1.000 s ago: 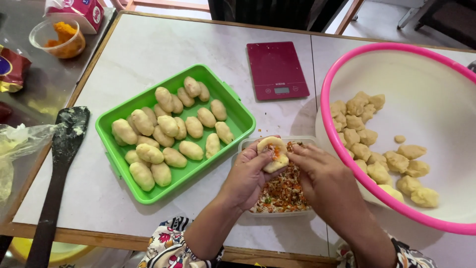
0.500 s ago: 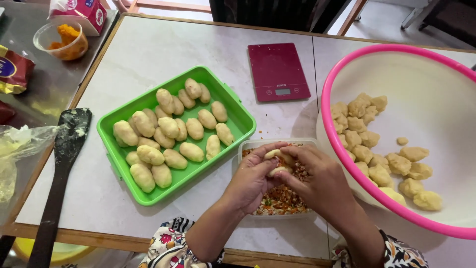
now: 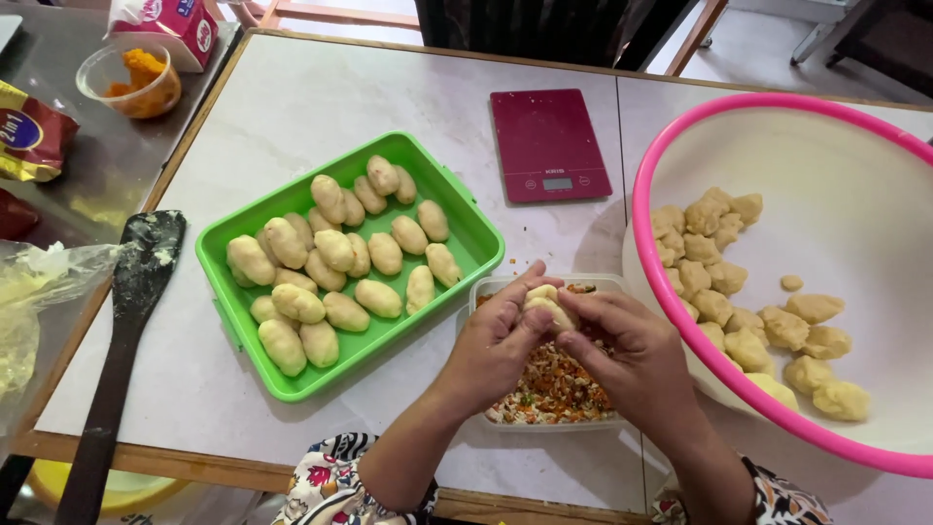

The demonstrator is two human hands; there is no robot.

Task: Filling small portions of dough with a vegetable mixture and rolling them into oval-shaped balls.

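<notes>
My left hand (image 3: 501,340) and my right hand (image 3: 632,345) are pressed together around one pale dough piece (image 3: 546,301), fingers closed over it. They hover above a clear plastic container (image 3: 486,292) of chopped orange and green vegetable filling (image 3: 554,389). To the left lies a green tray (image 3: 466,219) holding several shaped oval dough pieces (image 3: 335,248). At the right, a large bowl with a pink rim (image 3: 646,170) holds several rough dough lumps (image 3: 739,311).
A dark red kitchen scale (image 3: 549,144) lies behind the container. A black spatula (image 3: 131,311) rests at the table's left edge beside a clear plastic bag (image 3: 39,292). A small cup of orange powder (image 3: 136,78) and packets stand at the far left.
One second ago the dough lay open in my hands over the filling. My fingers have since closed around it and squeezed it into a compact piece.
</notes>
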